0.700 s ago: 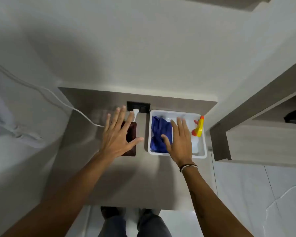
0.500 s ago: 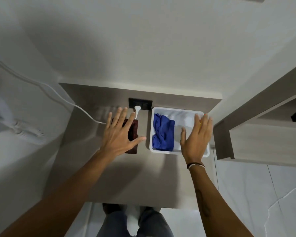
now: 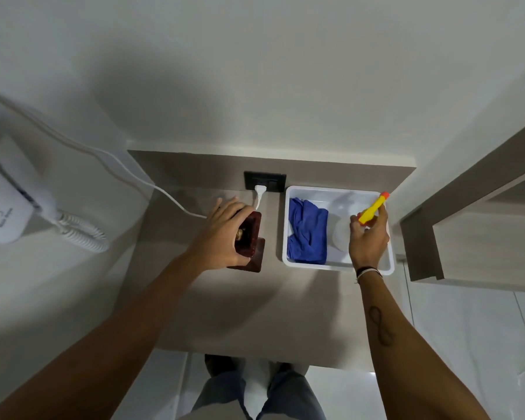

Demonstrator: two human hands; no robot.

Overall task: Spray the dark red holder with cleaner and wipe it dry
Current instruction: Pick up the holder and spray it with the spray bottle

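The dark red holder (image 3: 250, 234) is gripped by my left hand (image 3: 222, 230) and tilted up off its dark red base (image 3: 256, 257) on the grey counter (image 3: 255, 310). My right hand (image 3: 368, 237) is closed around a spray bottle with a yellow and orange head (image 3: 373, 207) and a white body (image 3: 341, 234), over the right half of the white tray (image 3: 303, 264). A crumpled blue cloth (image 3: 307, 230) lies in the tray's left half.
A black wall socket (image 3: 265, 181) with a white plug and cable sits behind the holder. A white wall-mounted device with a coiled cord (image 3: 82, 230) hangs at left. A wooden cabinet (image 3: 473, 237) stands at right. My legs show below the counter's front edge.
My left hand, flat over the holder before, has closed on it and tipped it up. My right hand moved right across the tray and took hold of the spray bottle.
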